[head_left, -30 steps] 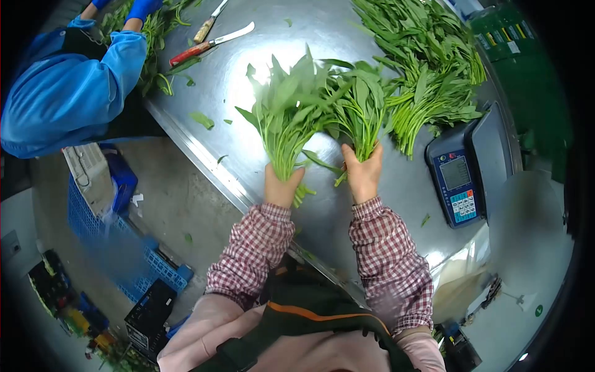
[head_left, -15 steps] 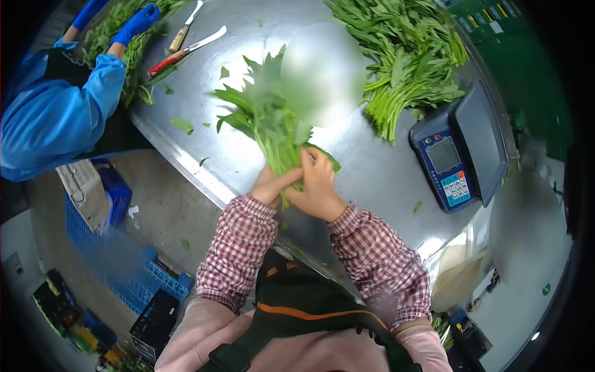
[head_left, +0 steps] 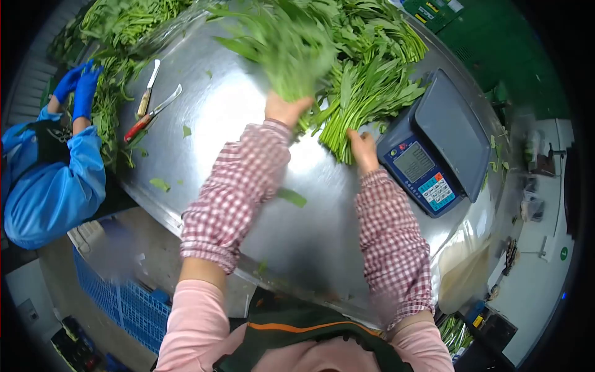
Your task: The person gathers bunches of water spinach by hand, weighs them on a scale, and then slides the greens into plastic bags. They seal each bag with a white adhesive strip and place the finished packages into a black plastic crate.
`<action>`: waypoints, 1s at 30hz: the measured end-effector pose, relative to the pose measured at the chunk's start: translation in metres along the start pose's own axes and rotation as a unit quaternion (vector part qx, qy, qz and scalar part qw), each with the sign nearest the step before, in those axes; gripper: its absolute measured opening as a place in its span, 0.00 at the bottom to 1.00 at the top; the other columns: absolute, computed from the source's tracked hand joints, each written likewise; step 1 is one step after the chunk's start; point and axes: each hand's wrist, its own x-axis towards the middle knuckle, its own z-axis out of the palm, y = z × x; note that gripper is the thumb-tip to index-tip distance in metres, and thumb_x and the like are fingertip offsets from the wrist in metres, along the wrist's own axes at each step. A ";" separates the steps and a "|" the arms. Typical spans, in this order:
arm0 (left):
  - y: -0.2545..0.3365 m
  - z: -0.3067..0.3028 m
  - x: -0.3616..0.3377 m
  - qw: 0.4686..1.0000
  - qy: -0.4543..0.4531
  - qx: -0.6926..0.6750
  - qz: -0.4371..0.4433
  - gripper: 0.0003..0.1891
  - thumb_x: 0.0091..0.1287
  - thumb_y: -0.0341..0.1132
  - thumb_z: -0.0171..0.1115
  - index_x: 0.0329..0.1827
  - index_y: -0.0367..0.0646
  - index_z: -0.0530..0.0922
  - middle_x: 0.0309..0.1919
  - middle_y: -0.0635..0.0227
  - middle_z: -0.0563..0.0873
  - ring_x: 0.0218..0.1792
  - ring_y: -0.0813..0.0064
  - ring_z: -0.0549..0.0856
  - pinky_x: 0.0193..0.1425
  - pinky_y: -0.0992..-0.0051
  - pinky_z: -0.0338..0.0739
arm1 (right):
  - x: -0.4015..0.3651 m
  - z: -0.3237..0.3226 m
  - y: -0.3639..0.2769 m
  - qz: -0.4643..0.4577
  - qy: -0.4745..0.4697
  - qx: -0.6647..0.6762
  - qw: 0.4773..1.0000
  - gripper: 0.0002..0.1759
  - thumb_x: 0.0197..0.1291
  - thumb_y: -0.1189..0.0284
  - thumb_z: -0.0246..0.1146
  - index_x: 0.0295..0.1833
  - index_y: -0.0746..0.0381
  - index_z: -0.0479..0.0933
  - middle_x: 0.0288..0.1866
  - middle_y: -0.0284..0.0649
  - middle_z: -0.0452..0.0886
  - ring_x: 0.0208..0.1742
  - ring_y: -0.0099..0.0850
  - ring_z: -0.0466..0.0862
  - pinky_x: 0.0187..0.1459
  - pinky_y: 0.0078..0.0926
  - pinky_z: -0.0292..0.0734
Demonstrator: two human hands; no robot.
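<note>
My left hand (head_left: 287, 110) is closed round the stems of a bunch of leafy greens (head_left: 294, 56), which is blurred and held over the metal table (head_left: 248, 204). To its right, a pile of the same greens (head_left: 378, 80) lies with its stems toward me. My right hand (head_left: 364, 149) is at the cut stem ends of this pile, fingers partly hidden; whether it grips them is unclear.
A digital scale (head_left: 427, 167) stands right of the pile. Two knives, one with a red handle (head_left: 137, 127), lie on the table at left. Beyond them a co-worker's blue-gloved hands (head_left: 83, 90) are at more greens (head_left: 111, 118). A blue crate (head_left: 124, 304) is below the table.
The bunch has moved up and away from me in my left hand. My right hand has left it and moved right to the pile. The co-worker's hands are closer together.
</note>
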 end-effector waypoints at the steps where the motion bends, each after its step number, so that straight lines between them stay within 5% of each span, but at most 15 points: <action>1: -0.027 0.014 0.018 0.996 -0.030 0.084 -0.012 0.24 0.47 0.30 0.71 0.47 0.33 0.73 0.40 0.57 0.82 0.41 0.67 0.82 0.47 0.72 0.77 | 0.001 0.001 -0.013 0.026 -0.032 0.066 0.997 0.40 0.53 0.57 0.59 0.59 0.80 0.60 0.56 0.60 0.69 0.54 0.43 0.74 0.56 0.30 0.68; 2: -0.059 0.026 0.033 0.983 -0.060 0.170 -0.026 0.24 0.47 0.31 0.71 0.48 0.34 0.74 0.41 0.56 0.83 0.40 0.69 0.83 0.46 0.73 0.77 | 0.002 0.001 -0.023 0.055 -0.064 0.132 0.988 0.41 0.52 0.54 0.59 0.57 0.81 0.63 0.52 0.59 0.73 0.53 0.42 0.75 0.55 0.29 0.69; 6: -0.093 0.045 0.031 0.980 -0.183 0.025 -0.075 0.23 0.50 0.28 0.68 0.50 0.33 0.73 0.43 0.56 0.82 0.46 0.69 0.80 0.54 0.73 0.73 | 0.011 0.007 -0.027 0.046 -0.155 0.293 0.942 0.35 0.54 0.57 0.64 0.53 0.79 0.66 0.46 0.54 0.77 0.40 0.34 0.81 0.39 0.26 0.78; 11: -0.052 0.026 0.004 0.933 -0.259 -0.152 -0.201 0.23 0.54 0.28 0.65 0.54 0.36 0.71 0.45 0.60 0.80 0.46 0.70 0.79 0.52 0.72 0.74 | 0.002 0.001 -0.032 0.117 -0.283 0.370 0.877 0.31 0.55 0.61 0.64 0.57 0.72 0.66 0.44 0.43 0.78 0.41 0.29 0.80 0.40 0.24 0.76; 12: -0.039 0.021 -0.008 0.927 -0.263 -0.158 -0.216 0.23 0.55 0.28 0.65 0.54 0.36 0.71 0.44 0.60 0.80 0.45 0.70 0.79 0.51 0.72 0.74 | -0.012 -0.002 -0.033 0.043 -0.291 0.382 0.876 0.29 0.56 0.63 0.64 0.58 0.68 0.66 0.48 0.41 0.77 0.46 0.27 0.78 0.46 0.25 0.74; 14: -0.003 0.011 -0.056 0.936 -0.255 -0.195 -0.147 0.22 0.55 0.27 0.63 0.54 0.36 0.71 0.43 0.61 0.81 0.43 0.72 0.80 0.48 0.73 0.75 | -0.052 -0.020 -0.029 -0.046 -0.266 0.329 0.905 0.27 0.57 0.67 0.62 0.60 0.66 0.65 0.51 0.38 0.75 0.51 0.27 0.75 0.50 0.25 0.72; 16: 0.025 -0.001 -0.118 0.931 -0.236 -0.202 -0.193 0.21 0.55 0.26 0.62 0.54 0.36 0.71 0.42 0.63 0.81 0.41 0.73 0.80 0.45 0.74 0.75 | -0.113 -0.054 -0.025 -0.056 -0.294 0.339 0.892 0.29 0.54 0.71 0.62 0.61 0.66 0.63 0.52 0.38 0.74 0.52 0.28 0.74 0.53 0.25 0.70; 18: 0.037 -0.008 -0.185 0.933 -0.232 -0.200 -0.186 0.21 0.56 0.26 0.64 0.53 0.36 0.71 0.43 0.64 0.80 0.44 0.74 0.79 0.48 0.75 0.75 | -0.162 -0.088 0.000 -0.070 -0.332 0.211 0.917 0.32 0.51 0.73 0.64 0.62 0.66 0.61 0.54 0.39 0.73 0.54 0.28 0.73 0.54 0.25 0.68; 20: 0.025 -0.012 -0.247 0.956 -0.199 -0.162 -0.145 0.20 0.57 0.26 0.63 0.54 0.36 0.71 0.44 0.65 0.80 0.44 0.76 0.79 0.49 0.76 0.74 | -0.213 -0.102 0.037 -0.025 -0.340 0.268 0.901 0.30 0.57 0.68 0.62 0.62 0.66 0.61 0.56 0.38 0.72 0.54 0.29 0.73 0.55 0.25 0.68; 23: -0.035 -0.017 -0.301 0.885 -0.155 -0.244 -0.366 0.21 0.58 0.27 0.61 0.55 0.36 0.69 0.45 0.64 0.79 0.45 0.75 0.79 0.46 0.75 0.74 | -0.255 -0.100 0.108 0.025 -0.290 0.218 0.932 0.26 0.61 0.68 0.58 0.62 0.65 0.62 0.56 0.38 0.71 0.54 0.28 0.72 0.55 0.26 0.67; 24: -0.049 -0.017 -0.313 0.888 -0.156 -0.231 -0.365 0.20 0.59 0.28 0.60 0.55 0.36 0.69 0.46 0.64 0.79 0.45 0.75 0.79 0.47 0.75 0.74 | -0.266 -0.101 0.119 0.064 -0.276 0.238 0.929 0.25 0.62 0.68 0.57 0.62 0.65 0.62 0.56 0.38 0.71 0.54 0.28 0.72 0.55 0.26 0.67; 27: -0.061 -0.008 -0.322 0.908 -0.164 -0.205 -0.327 0.19 0.62 0.30 0.59 0.56 0.37 0.68 0.47 0.64 0.79 0.46 0.73 0.79 0.50 0.75 0.74 | -0.274 -0.104 0.106 0.246 -0.255 0.406 0.843 0.23 0.65 0.67 0.53 0.62 0.65 0.61 0.56 0.40 0.70 0.55 0.28 0.71 0.56 0.27 0.67; 30: -0.063 -0.002 -0.327 0.897 -0.109 -0.227 -0.364 0.20 0.62 0.29 0.59 0.56 0.36 0.68 0.47 0.63 0.78 0.46 0.73 0.78 0.50 0.75 0.73 | -0.279 -0.095 0.112 0.161 -0.185 0.377 0.893 0.24 0.64 0.67 0.54 0.62 0.65 0.58 0.55 0.40 0.70 0.54 0.28 0.71 0.55 0.26 0.67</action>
